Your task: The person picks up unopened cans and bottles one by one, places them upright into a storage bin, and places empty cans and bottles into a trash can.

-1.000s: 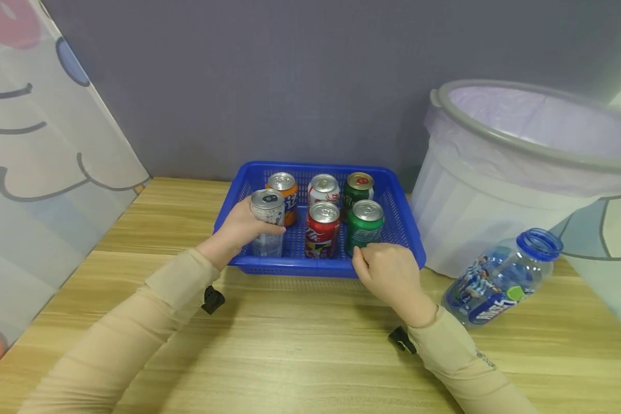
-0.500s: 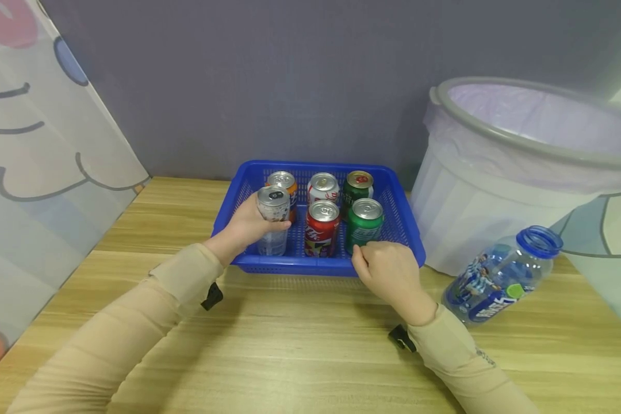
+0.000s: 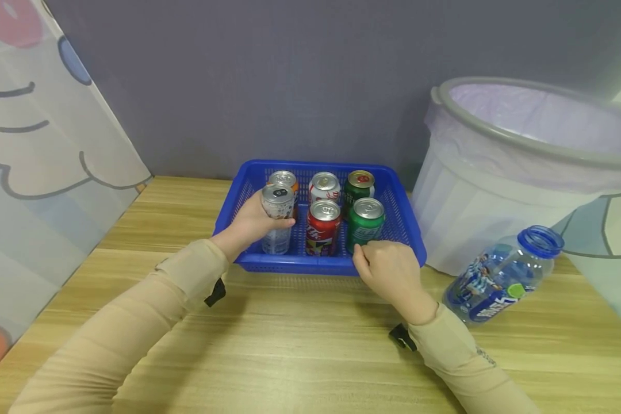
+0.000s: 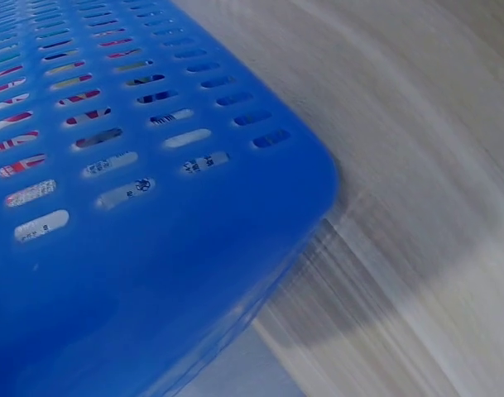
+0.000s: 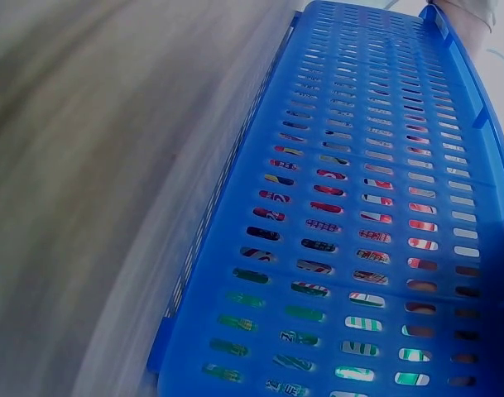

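My left hand (image 3: 250, 223) grips a tall silver-white can (image 3: 278, 215), which stands upright in the front left of a blue slotted basket (image 3: 300, 264). Behind it is an orange can (image 3: 284, 178), partly hidden. A red can (image 3: 323, 229) and a green can (image 3: 365, 224) stand along the front; a white can (image 3: 324, 185) and a dark green can (image 3: 359, 190) are behind them. My right hand (image 3: 390, 273) holds the basket's front rim near the green can, fingers curled over it. In the right wrist view, skin shows through slots of the basket wall (image 5: 235, 331).
A pale trash bin (image 3: 486, 201) with a lilac liner stands right of the basket. In front of it a clear bottle (image 3: 497, 282) with a blue neck leans to the right. A grey panel (image 3: 290, 86) rises behind the wooden table (image 3: 300, 345).
My left hand and the silver-white can have shifted a little to the right within the basket. The right hand stays on the rim.
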Demonstrator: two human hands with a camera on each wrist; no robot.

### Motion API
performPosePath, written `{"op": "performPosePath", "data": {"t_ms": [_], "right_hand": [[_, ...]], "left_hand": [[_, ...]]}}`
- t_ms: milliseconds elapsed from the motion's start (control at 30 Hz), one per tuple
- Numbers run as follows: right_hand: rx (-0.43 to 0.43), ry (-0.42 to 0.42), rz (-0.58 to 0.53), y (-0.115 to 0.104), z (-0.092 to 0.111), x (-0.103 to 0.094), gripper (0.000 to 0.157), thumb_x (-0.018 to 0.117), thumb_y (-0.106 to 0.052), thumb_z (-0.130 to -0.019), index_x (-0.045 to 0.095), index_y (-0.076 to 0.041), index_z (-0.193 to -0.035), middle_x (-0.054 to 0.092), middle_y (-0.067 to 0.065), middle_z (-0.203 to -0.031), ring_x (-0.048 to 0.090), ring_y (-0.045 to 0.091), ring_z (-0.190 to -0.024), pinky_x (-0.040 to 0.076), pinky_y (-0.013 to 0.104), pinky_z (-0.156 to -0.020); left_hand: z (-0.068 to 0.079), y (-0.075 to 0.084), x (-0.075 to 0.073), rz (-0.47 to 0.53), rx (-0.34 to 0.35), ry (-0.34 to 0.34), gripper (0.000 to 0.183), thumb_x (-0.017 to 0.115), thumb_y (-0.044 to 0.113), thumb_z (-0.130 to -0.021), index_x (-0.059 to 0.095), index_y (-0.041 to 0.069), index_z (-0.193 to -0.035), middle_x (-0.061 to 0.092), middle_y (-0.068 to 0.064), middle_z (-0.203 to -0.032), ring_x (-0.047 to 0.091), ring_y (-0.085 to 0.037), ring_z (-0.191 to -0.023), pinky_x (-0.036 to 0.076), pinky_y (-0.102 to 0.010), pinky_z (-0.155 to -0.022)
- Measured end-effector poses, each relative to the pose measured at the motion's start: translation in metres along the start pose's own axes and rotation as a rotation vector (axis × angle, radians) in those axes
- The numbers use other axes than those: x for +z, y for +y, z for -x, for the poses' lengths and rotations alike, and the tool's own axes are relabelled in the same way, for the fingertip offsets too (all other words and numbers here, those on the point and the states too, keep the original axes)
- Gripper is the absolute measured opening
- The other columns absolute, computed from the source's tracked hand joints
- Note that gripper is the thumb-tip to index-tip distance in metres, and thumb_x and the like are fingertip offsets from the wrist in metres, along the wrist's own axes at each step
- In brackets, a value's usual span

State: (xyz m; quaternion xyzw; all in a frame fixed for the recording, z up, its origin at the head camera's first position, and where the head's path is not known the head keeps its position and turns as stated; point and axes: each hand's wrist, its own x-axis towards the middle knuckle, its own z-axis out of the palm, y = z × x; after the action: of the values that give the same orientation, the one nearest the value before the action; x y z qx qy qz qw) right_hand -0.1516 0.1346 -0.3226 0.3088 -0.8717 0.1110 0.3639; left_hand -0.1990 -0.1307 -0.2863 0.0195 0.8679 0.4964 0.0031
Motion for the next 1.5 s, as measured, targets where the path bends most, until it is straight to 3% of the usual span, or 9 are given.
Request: {"op": "performPosePath", "data": {"t_ms": [367,500,800,967,1100,1300,1500], "right_hand": [[-0.001,-0.002,0.006,0.003,0.0,0.0,0.047,0.049,-0.02,-0.087,0.028,-0.018,-0.044,0.022,-0.008,-0.046,0.017,0.006,-0.041,0.015,0.023,-0.037],[-0.004,-0.012,0.004,0.002,0.0,0.0,0.047,0.049,-0.02,-0.086,0.029,-0.018,-0.044,0.023,-0.009,-0.046,0.019,0.006,-0.04,0.016,0.023,-0.037],[-0.012,-0.014,0.005,-0.001,-0.001,0.003,0.046,0.049,-0.021,-0.087,0.03,-0.019,-0.044,0.023,-0.009,-0.045,0.021,0.006,-0.04,0.017,0.024,-0.037],[-0.006,-0.014,0.004,-0.001,0.0,0.003,0.047,0.049,-0.02,-0.086,0.03,-0.019,-0.044,0.024,-0.009,-0.045,0.021,0.006,-0.039,0.017,0.024,-0.037],[-0.005,-0.014,0.002,-0.002,0.0,0.003,0.046,0.049,-0.02,-0.086,0.03,-0.019,-0.044,0.024,-0.009,-0.045,0.021,0.006,-0.039,0.017,0.024,-0.037],[-0.012,-0.001,0.005,-0.002,-0.001,0.003,0.046,0.049,-0.02,-0.086,0.03,-0.018,-0.044,0.024,-0.009,-0.045,0.022,0.006,-0.039,0.018,0.024,-0.037],[-0.009,0.007,0.018,-0.001,-0.001,0.001,0.046,0.049,-0.021,-0.086,0.03,-0.018,-0.044,0.025,-0.008,-0.045,0.023,0.007,-0.038,0.019,0.024,-0.036]], "left_hand": [[-0.004,-0.001,0.002,0.024,-0.006,-0.002,0.083,0.079,0.014,-0.075,0.032,0.005,-0.143,0.05,-0.014,-0.136,0.045,-0.032,-0.128,0.03,-0.047,-0.109],[-0.004,-0.005,0.001,0.04,-0.017,-0.034,0.083,0.078,0.014,-0.076,0.03,0.006,-0.144,0.049,-0.013,-0.138,0.043,-0.032,-0.13,0.03,-0.048,-0.11],[-0.001,-0.015,-0.007,0.12,0.033,-0.13,0.076,0.072,0.014,-0.082,0.029,0.006,-0.144,0.049,-0.016,-0.137,0.042,-0.032,-0.131,0.028,-0.05,-0.11],[0.002,-0.015,-0.008,0.089,0.074,-0.151,0.073,0.069,0.014,-0.085,0.028,0.003,-0.144,0.048,-0.019,-0.137,0.042,-0.035,-0.13,0.029,-0.051,-0.109],[0.005,-0.015,-0.009,0.008,0.069,-0.128,0.074,0.068,0.019,-0.087,0.025,0.001,-0.144,0.046,-0.02,-0.139,0.042,-0.037,-0.13,0.031,-0.052,-0.108],[0.015,-0.008,-0.012,-0.106,0.013,-0.033,0.076,0.064,0.037,-0.088,0.025,-0.001,-0.142,0.045,-0.019,-0.137,0.044,-0.035,-0.128,0.036,-0.051,-0.105],[0.022,-0.001,-0.011,-0.073,0.086,0.058,0.07,0.062,0.033,-0.09,0.028,-0.001,-0.142,0.045,-0.019,-0.137,0.045,-0.033,-0.126,0.038,-0.049,-0.103]]}}
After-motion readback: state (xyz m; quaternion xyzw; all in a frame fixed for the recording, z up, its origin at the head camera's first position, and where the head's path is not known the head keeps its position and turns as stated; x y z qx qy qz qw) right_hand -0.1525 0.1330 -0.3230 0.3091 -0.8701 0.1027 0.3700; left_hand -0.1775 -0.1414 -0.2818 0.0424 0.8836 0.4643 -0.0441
